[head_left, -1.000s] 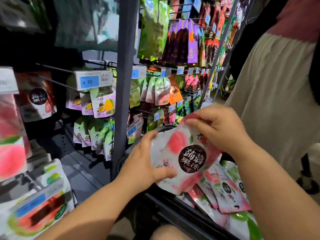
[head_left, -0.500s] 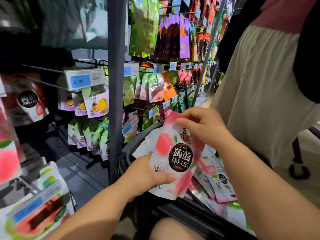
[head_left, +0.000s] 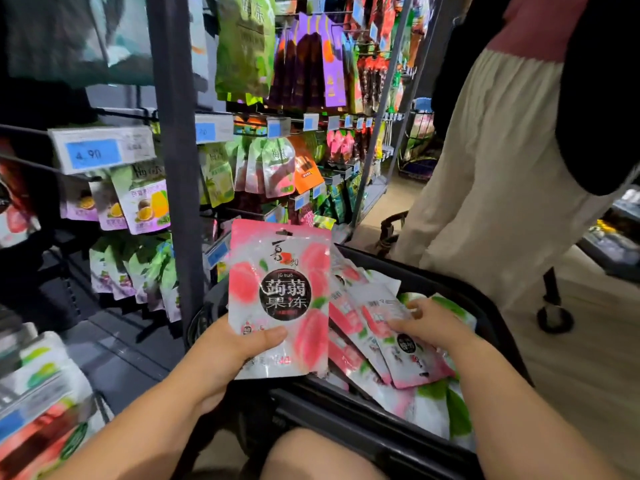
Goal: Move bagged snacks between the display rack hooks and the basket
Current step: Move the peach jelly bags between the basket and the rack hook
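My left hand (head_left: 228, 355) grips the bottom of a pink-and-white peach jelly bag (head_left: 278, 296) with a black round label, holding it upright above the left end of the black basket (head_left: 360, 415). My right hand (head_left: 427, 323) reaches down into the basket and its fingers rest on another pink bag (head_left: 401, 348) in the pile of several similar bags; whether it grips that bag I cannot tell. The display rack (head_left: 173, 174) with its hooks stands to the left and behind.
Hanging snack bags fill the rack: passion-fruit bags (head_left: 142, 206), green bags (head_left: 242, 43), purple bags (head_left: 311, 64). A 4.90 price tag (head_left: 100, 150) juts out at left. A person in a cream skirt (head_left: 502, 168) stands at right beside the basket. My knee (head_left: 311, 459) is below.
My right hand let go of the top of the peach bag and dropped into the basket onto another bag. My left hand alone now holds the peach bag, turned upright.
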Demonstrator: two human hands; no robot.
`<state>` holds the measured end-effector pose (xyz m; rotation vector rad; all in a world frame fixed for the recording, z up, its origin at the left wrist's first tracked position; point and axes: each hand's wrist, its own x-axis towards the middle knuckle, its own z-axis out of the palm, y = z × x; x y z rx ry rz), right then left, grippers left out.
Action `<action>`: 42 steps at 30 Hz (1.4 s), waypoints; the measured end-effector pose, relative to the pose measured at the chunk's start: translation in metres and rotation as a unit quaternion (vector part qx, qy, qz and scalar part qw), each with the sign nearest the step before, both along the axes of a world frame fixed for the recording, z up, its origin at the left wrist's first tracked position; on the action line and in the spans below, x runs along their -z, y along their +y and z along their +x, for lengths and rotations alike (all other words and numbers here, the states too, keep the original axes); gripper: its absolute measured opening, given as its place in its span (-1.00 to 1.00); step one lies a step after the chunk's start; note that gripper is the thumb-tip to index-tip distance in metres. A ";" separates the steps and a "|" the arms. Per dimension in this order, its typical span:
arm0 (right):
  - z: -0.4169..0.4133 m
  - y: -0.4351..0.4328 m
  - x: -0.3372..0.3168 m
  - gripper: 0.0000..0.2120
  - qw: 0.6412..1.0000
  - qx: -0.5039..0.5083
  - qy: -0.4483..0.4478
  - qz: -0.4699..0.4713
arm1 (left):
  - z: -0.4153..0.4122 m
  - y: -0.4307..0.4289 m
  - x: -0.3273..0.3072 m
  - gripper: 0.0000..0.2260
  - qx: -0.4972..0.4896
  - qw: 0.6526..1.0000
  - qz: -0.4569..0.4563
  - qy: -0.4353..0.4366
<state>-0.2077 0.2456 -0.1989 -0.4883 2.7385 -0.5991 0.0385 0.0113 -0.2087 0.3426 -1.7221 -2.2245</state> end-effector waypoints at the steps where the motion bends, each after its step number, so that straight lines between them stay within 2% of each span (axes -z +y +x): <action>1: -0.001 0.000 0.000 -0.21 1.000 0.009 0.006 0.009 | 0.000 0.000 0.001 -0.56 0.001 1.000 0.004 0.004; 4: -0.002 0.001 0.002 -0.18 0.999 0.032 0.007 0.028 | 0.001 0.002 0.001 -0.54 0.006 1.000 0.021 0.008; 7: 0.003 0.001 0.003 -0.04 0.998 0.054 -0.039 -0.011 | 0.001 0.004 -0.001 -0.36 0.009 1.000 0.018 0.012; 10: 0.007 -0.001 0.000 0.01 0.992 0.081 -0.082 -0.051 | 0.002 0.005 -0.002 -0.52 0.000 1.000 0.021 0.012; 12: 0.006 0.000 0.002 0.00 0.986 0.094 -0.104 -0.093 | 0.001 0.006 -0.002 -0.54 0.003 1.000 0.024 0.006; 16: 0.005 0.001 0.003 -0.30 0.962 0.110 -0.108 -0.227 | 0.000 0.004 -0.001 -0.37 -0.011 1.000 0.021 -0.003; 19: 0.005 0.002 0.000 -0.61 0.951 0.097 -0.076 -0.285 | 0.002 0.004 -0.002 -0.36 -0.012 1.000 0.021 0.001; 21: 0.003 0.004 0.000 -0.76 0.938 0.086 -0.076 -0.328 | 0.002 0.003 -0.004 -0.42 -0.011 1.000 0.020 0.008; 23: 0.003 0.004 -0.001 -0.84 0.914 0.080 -0.104 -0.384 | 0.002 0.002 -0.006 -0.50 -0.015 0.999 0.026 0.011; 26: 0.006 0.000 -0.005 -0.93 0.858 0.066 -0.171 -0.481 | 0.002 0.000 -0.009 -0.51 -0.023 0.999 0.031 0.013; 27: 0.007 -0.001 -0.007 -0.89 0.845 0.052 -0.181 -0.501 | 0.003 0.000 -0.010 -0.53 -0.024 0.999 0.034 0.016; 30: 0.009 -0.003 -0.011 -0.51 0.813 -0.010 -0.194 -0.548 | 0.004 -0.001 -0.014 -0.58 -0.031 0.999 0.036 0.025; 32: 0.010 0.000 -0.011 -0.34 0.806 -0.053 -0.185 -0.560 | 0.005 -0.001 -0.017 -0.59 -0.037 0.998 0.035 0.030; 35: 0.010 0.001 -0.010 -0.48 0.851 -0.091 -0.120 -0.503 | 0.006 -0.002 -0.019 -0.59 -0.045 0.998 0.032 0.034; 37: 0.014 -0.004 -0.009 -0.59 0.880 -0.058 -0.054 -0.469 | 0.006 -0.002 -0.019 -0.59 -0.046 0.998 0.032 0.034; 40: 0.021 -0.012 -0.008 -0.70 0.906 0.021 0.130 -0.403 | 0.006 -0.001 -0.019 -0.58 -0.044 0.998 0.037 0.034; 42: 0.021 -0.013 -0.009 -0.73 0.901 0.012 0.274 -0.337 | 0.007 0.000 -0.019 -0.57 -0.044 0.998 0.042 0.033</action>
